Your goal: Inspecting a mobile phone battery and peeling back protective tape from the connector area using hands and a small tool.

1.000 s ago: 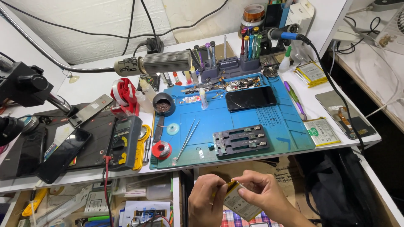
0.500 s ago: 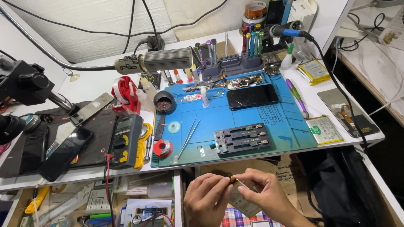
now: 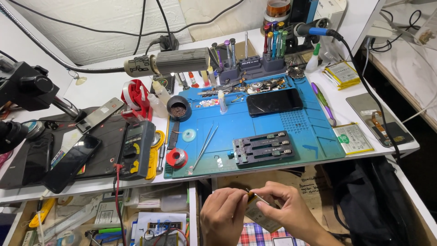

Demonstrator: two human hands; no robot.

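Observation:
Both hands are low at the bottom centre, in front of the table's front edge. My right hand [image 3: 287, 210] holds a small flat phone battery [image 3: 259, 214], pale with a dark and orange top end. My left hand [image 3: 224, 217] pinches that top end with its fingertips. On the table lie a blue work mat [image 3: 291, 125], a black phone [image 3: 274, 102] face up, a metal clamp fixture [image 3: 263, 147] and tweezers [image 3: 204, 142].
A microscope [image 3: 20, 89] and lamp arm [image 3: 168, 61] stand at left, with a multimeter [image 3: 136, 148], dark phones [image 3: 70, 161] and a red tape dispenser [image 3: 135, 99]. A screwdriver rack [image 3: 255, 52] is at the back. Spare batteries [image 3: 353, 136] lie right. An open drawer [image 3: 104, 216] sits below left.
The view has shifted slightly. My hands have stayed at the bottom centre, with small finger movements on the top end of the battery.

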